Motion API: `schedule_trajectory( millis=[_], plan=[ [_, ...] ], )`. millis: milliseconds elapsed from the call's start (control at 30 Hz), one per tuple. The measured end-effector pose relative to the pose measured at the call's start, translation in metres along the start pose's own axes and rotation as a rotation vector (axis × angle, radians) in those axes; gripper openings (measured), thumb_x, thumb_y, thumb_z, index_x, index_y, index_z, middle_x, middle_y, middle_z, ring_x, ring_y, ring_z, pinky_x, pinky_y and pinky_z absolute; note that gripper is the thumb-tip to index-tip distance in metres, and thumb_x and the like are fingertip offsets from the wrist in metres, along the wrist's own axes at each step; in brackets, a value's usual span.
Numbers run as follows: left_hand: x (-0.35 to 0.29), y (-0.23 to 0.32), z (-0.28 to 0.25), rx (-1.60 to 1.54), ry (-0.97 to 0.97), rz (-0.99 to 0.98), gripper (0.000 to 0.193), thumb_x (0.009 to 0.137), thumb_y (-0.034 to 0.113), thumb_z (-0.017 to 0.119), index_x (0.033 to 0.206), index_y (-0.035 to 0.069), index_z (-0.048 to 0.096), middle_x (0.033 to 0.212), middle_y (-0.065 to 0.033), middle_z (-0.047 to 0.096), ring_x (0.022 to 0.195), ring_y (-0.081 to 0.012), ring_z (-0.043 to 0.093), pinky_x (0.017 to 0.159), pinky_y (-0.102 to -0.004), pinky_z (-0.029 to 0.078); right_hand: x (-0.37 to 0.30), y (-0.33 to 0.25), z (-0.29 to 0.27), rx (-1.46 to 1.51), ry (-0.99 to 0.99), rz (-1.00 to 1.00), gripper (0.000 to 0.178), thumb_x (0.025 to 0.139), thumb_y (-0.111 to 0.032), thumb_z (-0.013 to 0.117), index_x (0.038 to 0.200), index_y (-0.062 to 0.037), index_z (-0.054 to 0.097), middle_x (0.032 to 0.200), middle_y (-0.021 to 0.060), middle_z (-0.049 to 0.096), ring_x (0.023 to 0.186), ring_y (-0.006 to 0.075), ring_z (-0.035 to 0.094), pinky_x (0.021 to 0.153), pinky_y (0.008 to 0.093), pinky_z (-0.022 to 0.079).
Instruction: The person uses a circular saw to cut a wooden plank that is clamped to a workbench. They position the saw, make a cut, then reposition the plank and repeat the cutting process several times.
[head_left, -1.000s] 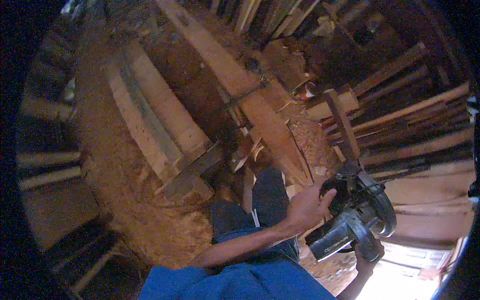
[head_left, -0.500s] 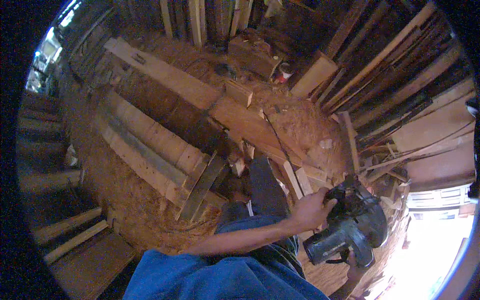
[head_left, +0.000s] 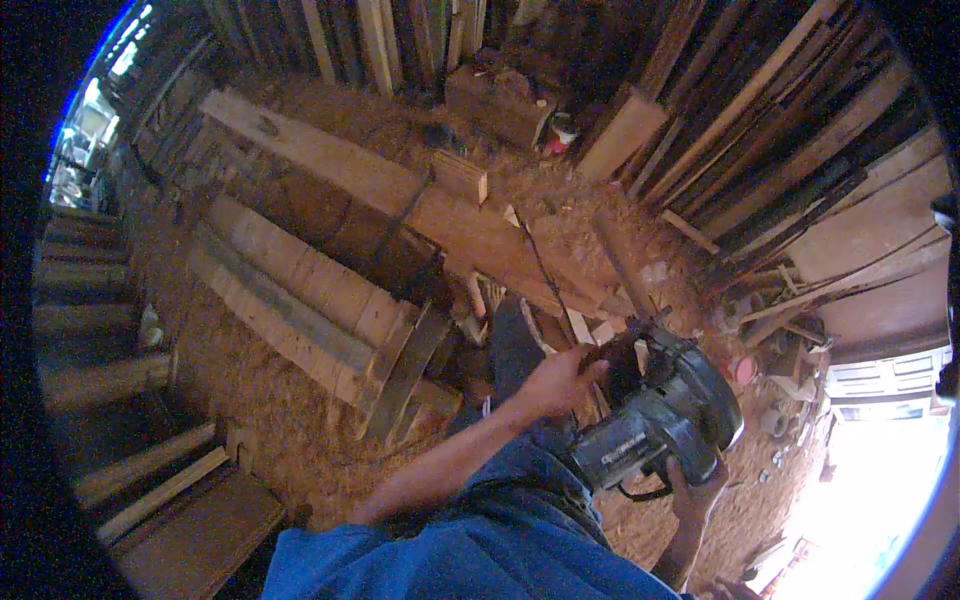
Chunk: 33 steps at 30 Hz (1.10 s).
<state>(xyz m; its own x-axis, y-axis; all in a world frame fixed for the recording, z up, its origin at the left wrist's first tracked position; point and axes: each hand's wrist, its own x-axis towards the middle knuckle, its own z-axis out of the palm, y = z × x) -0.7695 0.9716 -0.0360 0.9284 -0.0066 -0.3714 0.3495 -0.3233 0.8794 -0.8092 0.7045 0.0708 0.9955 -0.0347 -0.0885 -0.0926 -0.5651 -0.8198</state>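
Both the left hand (head_left: 556, 384) and right hand (head_left: 696, 494) are clamped on a dark power saw (head_left: 668, 412), fingers partly hidden.

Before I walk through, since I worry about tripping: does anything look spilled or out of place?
Yes: brown, sawdust-like litter lies loose around the planks, like a spill. The power tool shows no clear damage.
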Motion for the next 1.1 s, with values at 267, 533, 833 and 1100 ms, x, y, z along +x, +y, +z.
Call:
schedule_trajectory(
  millis=[267, 533, 833, 1100],
  plan=[
    [0.002, -0.138, -0.049, -0.296, 0.215, -0.162, 0.039, 0.095, 0.038, 0.062, 0.117, 0.006, 0.064, 0.086, -0.0178, 0.070, 0.081, -0.0308, 0.069, 0.073, -0.0409, 0.052, 0.054, 0.025, 0.038, -0.209, -0.184, -0.107, 0.045, 0.075, -0.019, 0.078, 0.112, 0.0030, 0.064, 0.105, 0.0168, 0.070, 0.098, 0.0279, 0.066, 0.090, 0.0389, 0.050],
    [0.045, -0.228, -0.104, 0.313, 0.164, -0.227, 0.051, 0.094, 0.045, 0.060, 0.121, 0.002, 0.060, 0.091, -0.0186, 0.071, 0.089, -0.0305, 0.070, 0.077, -0.0406, 0.053, 0.116, 0.061, 0.096, -0.291, -0.149, -0.135, 0.045, 0.075, -0.019, 0.077, 0.112, 0.0042, 0.064, 0.110, 0.0194, 0.069, 0.104, 0.0322, 0.064, 0.095, 0.0407, 0.048],
    [0.235, -0.305, -0.120, 0.916, 0.481, 0.012, 0.055, 0.099, 0.040, 0.048, 0.137, 0.001, 0.048, 0.144, -0.0252, 0.045, 0.134, -0.0501, 0.038, 0.114, -0.0548, 0.030, 0.141, 0.084, 0.133, -0.339, -0.269, 0.001, 0.039, 0.071, -0.016, 0.074, 0.104, 0.0032, 0.066, 0.093, 0.0196, 0.070, 0.086, 0.0356, 0.069, 0.078, 0.0396, 0.053],
    [0.281, -0.307, -0.126, 1.002, 0.597, 0.076, 0.054, 0.095, 0.040, 0.051, 0.137, 0.006, 0.045, 0.141, -0.0229, 0.042, 0.134, -0.0475, 0.034, 0.110, -0.0659, 0.023, 0.156, 0.104, 0.144, -0.565, -0.536, 0.127, 0.042, 0.067, -0.017, 0.077, 0.105, -0.0018, 0.067, 0.092, 0.0194, 0.071, 0.082, 0.0362, 0.070, 0.074, 0.0406, 0.055]
  ],
)
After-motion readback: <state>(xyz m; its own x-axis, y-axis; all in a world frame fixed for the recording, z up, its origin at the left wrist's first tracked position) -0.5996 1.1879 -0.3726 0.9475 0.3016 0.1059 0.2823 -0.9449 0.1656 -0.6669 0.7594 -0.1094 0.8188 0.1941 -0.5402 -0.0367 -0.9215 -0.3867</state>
